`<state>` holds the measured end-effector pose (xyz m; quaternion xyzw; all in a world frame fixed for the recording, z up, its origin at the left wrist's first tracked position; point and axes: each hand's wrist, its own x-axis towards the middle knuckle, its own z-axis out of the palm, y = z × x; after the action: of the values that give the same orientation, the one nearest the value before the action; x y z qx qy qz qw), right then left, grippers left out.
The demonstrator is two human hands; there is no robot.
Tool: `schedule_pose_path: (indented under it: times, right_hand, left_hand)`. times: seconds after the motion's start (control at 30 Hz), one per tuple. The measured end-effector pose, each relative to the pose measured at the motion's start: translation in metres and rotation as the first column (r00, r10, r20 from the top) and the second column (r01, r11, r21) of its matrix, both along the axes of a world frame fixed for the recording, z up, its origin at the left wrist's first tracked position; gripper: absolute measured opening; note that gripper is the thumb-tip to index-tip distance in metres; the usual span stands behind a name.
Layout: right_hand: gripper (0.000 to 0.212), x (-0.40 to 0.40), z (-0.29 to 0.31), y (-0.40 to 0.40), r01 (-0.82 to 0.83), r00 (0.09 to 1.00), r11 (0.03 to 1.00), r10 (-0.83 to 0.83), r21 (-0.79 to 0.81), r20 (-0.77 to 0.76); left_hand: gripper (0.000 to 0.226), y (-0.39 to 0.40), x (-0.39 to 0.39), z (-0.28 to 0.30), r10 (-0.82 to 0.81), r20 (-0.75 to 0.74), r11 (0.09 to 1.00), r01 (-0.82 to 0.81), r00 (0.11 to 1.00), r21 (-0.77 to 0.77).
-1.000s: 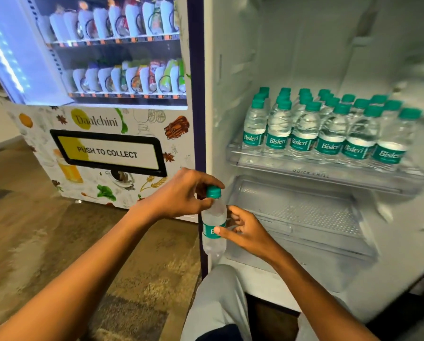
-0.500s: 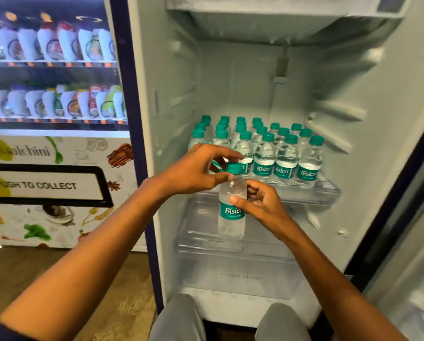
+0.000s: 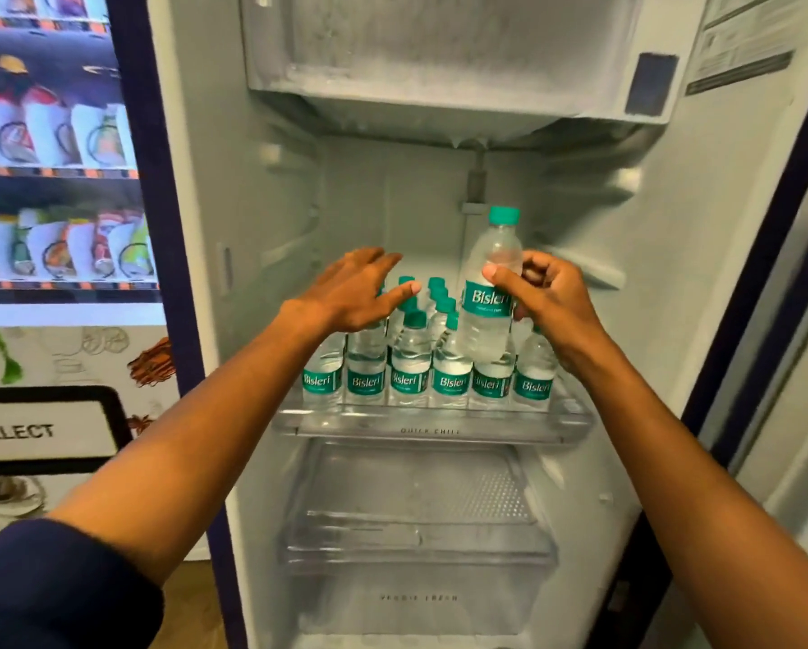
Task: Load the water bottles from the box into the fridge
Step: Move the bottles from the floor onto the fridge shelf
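Right hand (image 3: 549, 304) grips the bottle (image 3: 489, 292) upright, mid-frame, above the right end of the shelf rows (image 3: 428, 367). Left hand (image 3: 353, 292) empty, fingers loose, over the left caps.

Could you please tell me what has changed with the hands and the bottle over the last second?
The left hand let go of the cap and now hovers open over the shelved bottles. The right hand alone grips the bottle, raised above the shelf. The shelved rows stayed put.
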<state>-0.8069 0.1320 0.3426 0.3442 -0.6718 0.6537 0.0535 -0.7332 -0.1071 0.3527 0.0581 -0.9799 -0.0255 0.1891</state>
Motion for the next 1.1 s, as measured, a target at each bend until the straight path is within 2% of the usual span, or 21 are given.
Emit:
schedule_pose_path:
  times: [0.13,0.27,0.4,0.57,0.83,0.93,1.1]
  right_hand:
    - [0.032,-0.03,0.025,-0.014,0.122,0.991,0.992,-0.123,-0.039,-0.042]
    - [0.033,-0.062,0.041,-0.031,0.216,0.974,0.976,-0.217,-0.023,-0.062]
    - [0.024,-0.095,0.05,-0.042,0.263,0.964,0.964,-0.261,0.029,-0.057]
    - [0.036,-0.131,0.055,-0.057,0.333,0.941,0.932,-0.317,0.144,-0.121]
    - [0.035,-0.184,0.035,-0.091,0.269,0.963,0.895,-0.256,0.355,-0.086]
    - [0.041,-0.2,0.024,-0.102,0.266,0.961,0.855,-0.268,0.444,-0.06]
    - [0.033,-0.213,0.012,-0.111,0.245,0.961,0.756,-0.274,0.607,-0.046]
  left_hand:
    - [0.083,-0.006,-0.021,-0.007,0.081,0.147,0.997,-0.078,0.986,-0.024]
    - [0.09,-0.011,-0.04,-0.014,0.113,0.185,0.993,-0.115,0.976,0.001]
    - [0.101,-0.015,-0.052,-0.018,0.122,0.24,0.989,-0.14,0.963,0.057]
    - [0.1,-0.016,-0.056,-0.022,0.159,0.32,0.981,-0.185,0.934,0.051]
    - [0.097,-0.018,-0.061,-0.027,0.165,0.311,0.985,-0.174,0.936,0.003]
    - [0.094,-0.019,-0.062,-0.027,0.161,0.311,0.986,-0.169,0.937,-0.002]
    - [0.087,-0.02,-0.063,-0.028,0.166,0.314,0.985,-0.169,0.935,-0.017]
